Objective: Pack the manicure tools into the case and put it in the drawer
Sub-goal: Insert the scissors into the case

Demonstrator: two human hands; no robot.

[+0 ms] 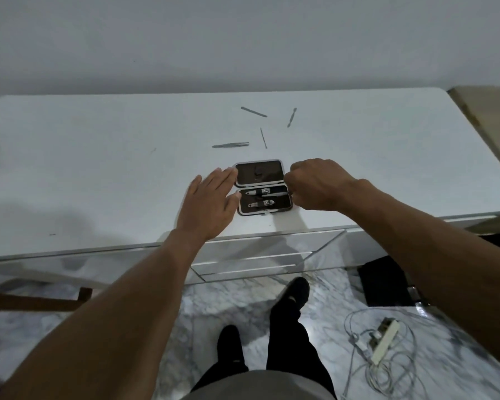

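- Head view: the case (262, 187) lies open on the white table (98, 168), near its front edge, lid half away from you, tray half toward you.
- Brace the case with your left hand (211, 202); its grip is apart, fingers flat and touching the case's left edge.
- Your right hand (318, 184) sits at the case's right edge, grip pinched together on the end of a thin metal tool (277, 193) lying along the tray's upper row. Slide it in level along the row until it seats; do not force it.
- Two clippers (257, 192) already sit in the tray.
- Four loose tools remain beyond the case: tweezers (231, 144), a thin pick (263, 138), a flat file (253, 111) and a short pusher (291, 117).
- Materials: the tools look like slim, smooth grey metal and may slip. The case has a dark lining, a pale rim and rounded corners.
- The drawer (251, 259) sits below the front edge, shut.
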